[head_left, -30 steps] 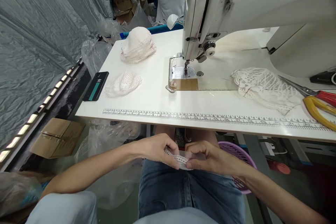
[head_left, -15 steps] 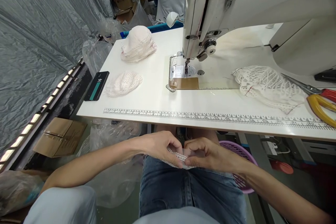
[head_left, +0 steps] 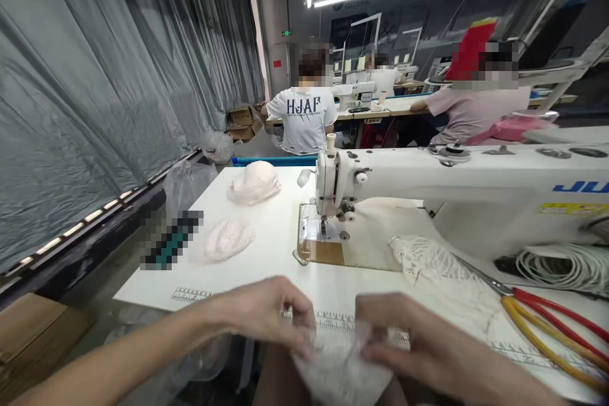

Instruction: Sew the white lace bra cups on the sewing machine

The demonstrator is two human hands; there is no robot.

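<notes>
A pale, sheer piece of lace fabric (head_left: 335,358), smeared by motion, spans the gap between my two hands over the front edge of the table. My left hand (head_left: 273,317) pinches its left side with thumb and fingers. On the other side my right hand (head_left: 394,333) grips it, also blurred. Beyond them stands a white sewing machine (head_left: 328,190), its needle and presser foot above the metal plate (head_left: 316,229). A white lace piece (head_left: 438,266) lies to the right, partly under the scissors (head_left: 504,292) with red and yellow handles.
On the table's left lie a cupped pale fabric pile (head_left: 254,183), a flatter lace piece (head_left: 228,240) and a pixelated dark phone (head_left: 172,241). A ruler strip (head_left: 190,294) runs along the front edge. Coiled cord (head_left: 566,266) sits at right. People (head_left: 307,111) sit at machines ahead.
The camera view has tilted up, bringing the room and co-workers into sight. Both hands have risen from my lap to the table's front edge, still holding the lace fabric.
</notes>
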